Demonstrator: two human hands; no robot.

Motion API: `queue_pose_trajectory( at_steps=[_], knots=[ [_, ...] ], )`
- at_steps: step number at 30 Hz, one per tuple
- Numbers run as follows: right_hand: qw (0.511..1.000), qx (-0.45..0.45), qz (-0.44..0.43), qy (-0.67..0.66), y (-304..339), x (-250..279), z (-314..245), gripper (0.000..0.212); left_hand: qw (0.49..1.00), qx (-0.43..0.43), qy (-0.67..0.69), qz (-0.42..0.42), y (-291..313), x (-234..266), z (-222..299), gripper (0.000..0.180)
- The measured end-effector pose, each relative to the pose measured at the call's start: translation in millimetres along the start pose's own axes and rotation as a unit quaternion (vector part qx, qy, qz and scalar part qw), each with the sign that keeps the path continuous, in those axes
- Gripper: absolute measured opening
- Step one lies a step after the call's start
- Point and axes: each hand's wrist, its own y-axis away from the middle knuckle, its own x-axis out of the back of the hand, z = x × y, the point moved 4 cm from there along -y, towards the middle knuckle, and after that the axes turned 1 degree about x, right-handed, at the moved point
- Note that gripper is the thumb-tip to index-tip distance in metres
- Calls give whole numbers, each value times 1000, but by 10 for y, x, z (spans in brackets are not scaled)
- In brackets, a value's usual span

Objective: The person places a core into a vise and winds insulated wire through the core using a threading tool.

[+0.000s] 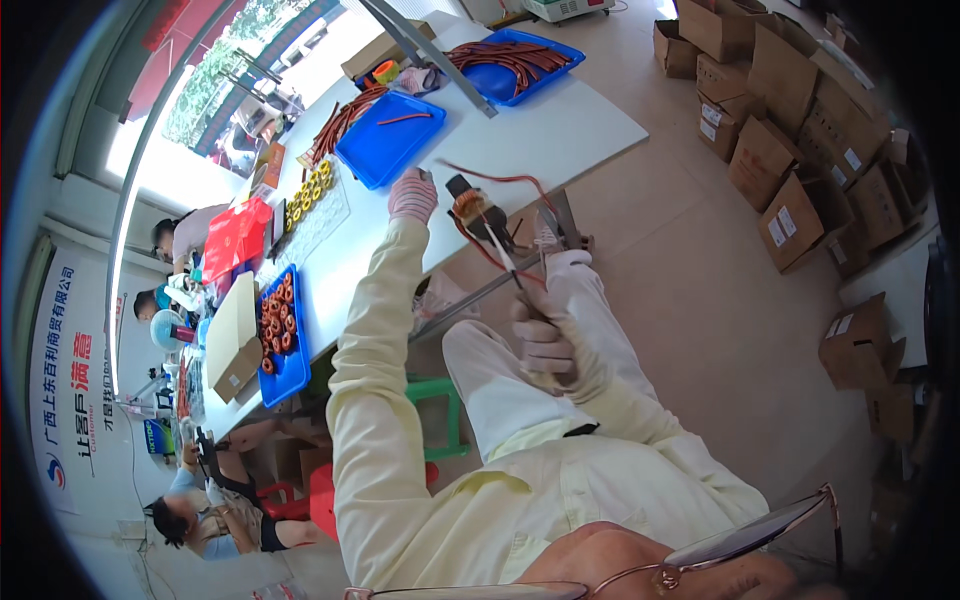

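My left hand (pixel 412 196), in a pink-and-white striped glove, is closed at the table's edge beside a blue tray (pixel 385 160); what its fingers hold, if anything, I cannot make out. In front of my legs, a copper-coloured wound coil (pixel 470 207) sits in a dark holder, with a reddish-brown wire (pixel 515 179) looping out from it. My right hand (pixel 545 340), in a pale glove, is closed around a slim metal rod tool (pixel 505 252). The tool's far end reaches the coil.
The white table (pixel 590 125) holds another blue tray (pixel 510 90) of reddish-brown wires, yellow rings (pixel 308 195) and a tray (pixel 292 375) of copper-coloured coils. Cardboard boxes (pixel 765 160) are piled at the right. A green stool (pixel 455 415) stands below; other people sit at the left.
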Motion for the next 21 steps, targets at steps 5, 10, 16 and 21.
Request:
queue_pose_trajectory(
  at_steps=[5,10,16,21],
  knots=[
    [995,-11,103,-15,1397,213,331,40,906,-400,-116,73,959,388,510,33],
    [997,52,48,-31,2125,113,275,34,764,-642,-63,-4,1362,280,911,40],
    [599,228,299,707,1564,320,-195,23,851,-419,230,-218,586,311,1422,23],
    [848,43,239,471,328,58,-310,34,943,-185,227,-158,-316,-53,939,25]
  ],
)
